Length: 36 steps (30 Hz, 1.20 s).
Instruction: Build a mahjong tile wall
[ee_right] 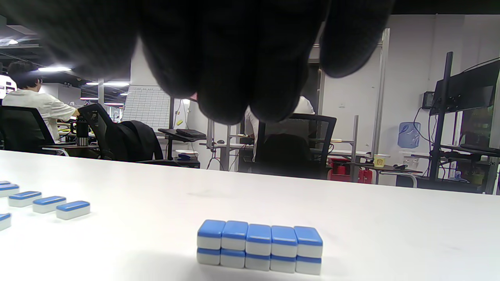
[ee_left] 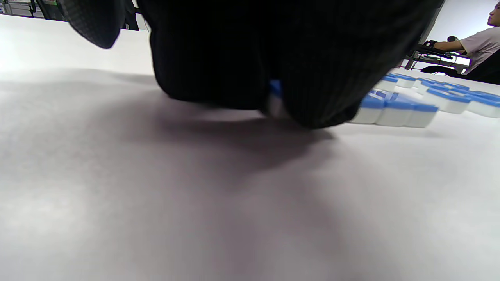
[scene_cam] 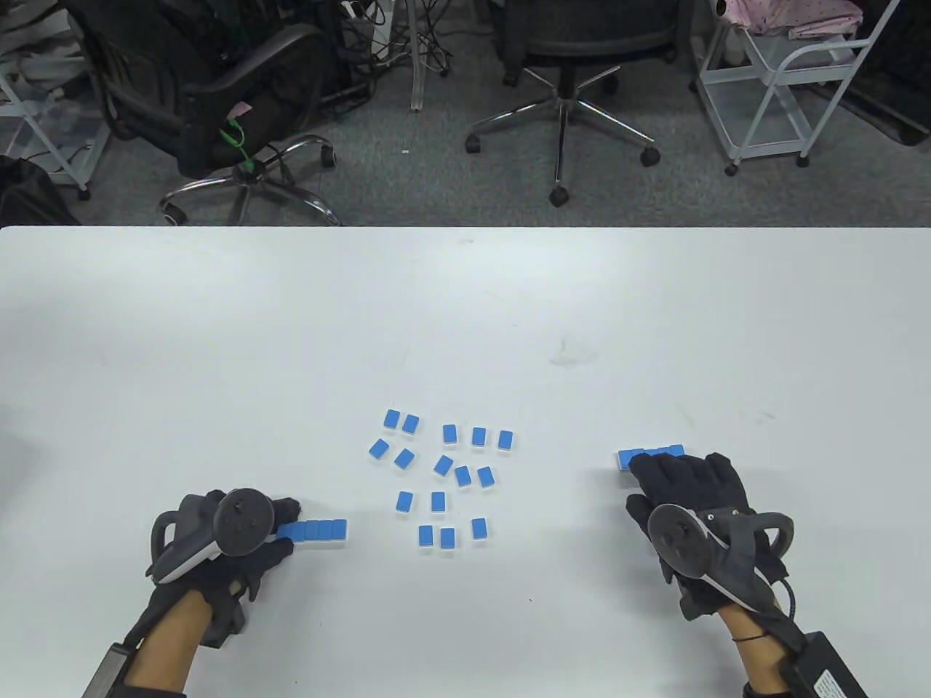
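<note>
Several loose blue-backed mahjong tiles [scene_cam: 444,476] lie face down at mid-table. My left hand [scene_cam: 286,528] is at the left end of a short single row of tiles [scene_cam: 320,529], with a finger behind that end and the thumb in front. In the left wrist view an end tile [ee_left: 275,91] shows between two gloved fingers [ee_left: 218,70]. My right hand [scene_cam: 680,472] hovers over a two-layer tile wall [scene_cam: 651,456]. The right wrist view shows that wall [ee_right: 259,248] several tiles long, with the fingers [ee_right: 234,78] hanging relaxed above it and not touching.
The white table [scene_cam: 465,313] runs back to its far edge, with office chairs [scene_cam: 574,80] and a white cart [scene_cam: 785,80] on the floor beyond. Another person [ee_right: 27,105] sits at a desk in the background of the right wrist view.
</note>
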{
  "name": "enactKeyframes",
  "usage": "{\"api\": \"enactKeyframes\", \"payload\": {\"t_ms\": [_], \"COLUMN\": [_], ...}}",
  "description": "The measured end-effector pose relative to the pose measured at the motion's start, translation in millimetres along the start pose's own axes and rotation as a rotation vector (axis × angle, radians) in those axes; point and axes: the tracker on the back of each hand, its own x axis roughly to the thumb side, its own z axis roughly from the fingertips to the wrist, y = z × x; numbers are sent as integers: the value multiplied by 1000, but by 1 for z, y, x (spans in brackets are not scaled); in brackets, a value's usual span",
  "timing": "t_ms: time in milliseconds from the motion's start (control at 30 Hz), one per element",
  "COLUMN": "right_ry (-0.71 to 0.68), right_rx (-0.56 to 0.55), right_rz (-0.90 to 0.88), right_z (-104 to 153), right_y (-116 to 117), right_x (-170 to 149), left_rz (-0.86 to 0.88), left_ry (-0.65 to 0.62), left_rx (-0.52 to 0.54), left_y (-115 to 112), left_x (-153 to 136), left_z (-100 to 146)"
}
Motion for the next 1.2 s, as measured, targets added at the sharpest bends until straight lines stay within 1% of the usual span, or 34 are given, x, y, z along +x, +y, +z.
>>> {"api": "enactKeyframes", "payload": {"t_ms": [167, 267, 367, 400, 467, 533, 600, 700, 800, 933, 1000, 1067, 1133, 1200], "right_ry": [0, 0, 7, 9, 17, 18, 18, 26, 36, 42, 40, 39, 38, 37], "right_rx": [2, 5, 6, 5, -1, -6, -11, -3, 2, 5, 6, 9, 9, 10], "right_rz": [1, 2, 3, 1, -3, -5, -3, -9, -9, -13, -9, -9, -9, -10], "right_z": [0, 0, 1, 1, 0, -1, -2, -1, -1, -1, -1, -1, -2, -2], "right_y": [0, 0, 0, -1, -2, -2, -3, -2, -2, -1, -2, -2, -2, -2], "right_x": [0, 0, -1, -1, -1, -1, -1, -4, -6, -8, -8, -8, -8, -9], "left_rz": [2, 12, 48, 62, 117, 183, 195, 76, -65, -251, -335, -371, -388, -454], "left_ry": [1, -3, 3, 10, 42, 42, 25, -26, -57, -91, -97, -101, -103, -113], "left_rx": [-3, -41, -82, -77, -27, 6, 45, 14, -24, -69, -105, -124, -124, -82], "left_y": [0, 3, 12, 14, 24, 34, 43, 52, 53, 45, 37, 30, 25, 23], "left_x": [0, -3, -12, -15, -24, -25, -13, 19, 50, 85, 98, 107, 113, 118], "left_z": [0, 1, 6, 7, 9, 6, -3, -27, -57, -90, -102, -112, -117, -120]}}
